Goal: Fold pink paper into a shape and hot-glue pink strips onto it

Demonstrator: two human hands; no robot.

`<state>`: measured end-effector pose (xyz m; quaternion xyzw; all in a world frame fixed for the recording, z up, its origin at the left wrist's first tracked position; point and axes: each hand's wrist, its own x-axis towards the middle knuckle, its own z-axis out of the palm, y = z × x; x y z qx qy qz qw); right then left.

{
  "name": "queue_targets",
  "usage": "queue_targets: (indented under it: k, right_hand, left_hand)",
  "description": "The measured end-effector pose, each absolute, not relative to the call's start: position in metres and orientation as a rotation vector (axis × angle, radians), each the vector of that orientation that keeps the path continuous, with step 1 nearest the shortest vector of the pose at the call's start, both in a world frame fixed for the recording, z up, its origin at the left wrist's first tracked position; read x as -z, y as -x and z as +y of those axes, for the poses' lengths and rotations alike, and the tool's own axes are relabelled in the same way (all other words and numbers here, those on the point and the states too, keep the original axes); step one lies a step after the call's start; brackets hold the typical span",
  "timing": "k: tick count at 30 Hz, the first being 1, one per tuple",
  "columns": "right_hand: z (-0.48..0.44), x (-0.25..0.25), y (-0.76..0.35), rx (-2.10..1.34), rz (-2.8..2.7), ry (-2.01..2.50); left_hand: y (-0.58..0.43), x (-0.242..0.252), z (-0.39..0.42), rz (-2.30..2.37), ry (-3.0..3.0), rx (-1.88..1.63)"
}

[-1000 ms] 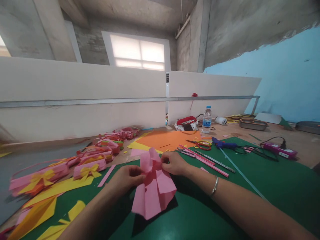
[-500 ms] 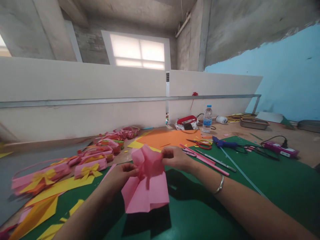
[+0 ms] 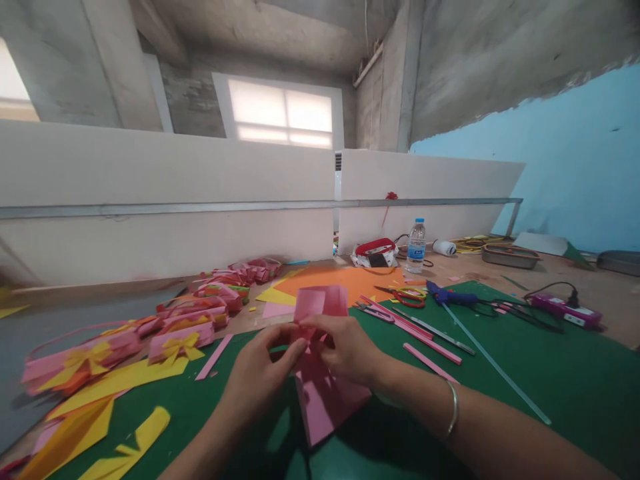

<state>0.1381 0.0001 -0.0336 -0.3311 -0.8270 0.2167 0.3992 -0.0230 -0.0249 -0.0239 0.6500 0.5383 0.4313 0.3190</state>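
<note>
A folded piece of pink paper (image 3: pixel 327 407) hangs between my two hands over the green mat, pinched narrow at its middle and flaring above and below. My left hand (image 3: pixel 270 363) grips the gathered middle from the left with thumb and fingers. From the right, my right hand (image 3: pixel 345 343) has its fingers bent round the same spot, and a silver bangle sits on that wrist. The fingertips nearly meet and hide the pinched part. Pink strips (image 3: pixel 435 340) and a craft knife (image 3: pixel 435 330) lie just right of my hands.
Pink paper pieces with yellow bows (image 3: pixel 183 343) line the left side. Yellow scraps (image 3: pixel 133 443) lie nearer. Beyond my hands are orange sheets (image 3: pixel 365 280) and scissors (image 3: pixel 407 297). A blue glue gun (image 3: pixel 450 295), water bottle (image 3: pixel 416 247) and purple power strip (image 3: pixel 565 310) stand right.
Both hands have come together at the pink paper's middle, where earlier my right hand held its upper right edge. The paper has turned and its top is now flatter.
</note>
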Motion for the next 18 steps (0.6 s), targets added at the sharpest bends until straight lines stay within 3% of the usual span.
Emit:
queue_targets:
  k: [6, 10, 18]
  right_hand:
    - [0.012, 0.040, -0.136, -0.946, -1.739, 0.824]
    - [0.011, 0.038, -0.134, -1.110, -1.597, 0.753]
    - [0.006, 0.039, -0.134, -1.116, -1.698, 0.629]
  left_hand:
    - [0.026, 0.034, -0.022, 1.202, -1.082, -1.275]
    - [0.025, 0.038, -0.023, 1.209, -1.103, -1.245]
    - [0.028, 0.031, -0.027, 1.210, -1.215, -1.266]
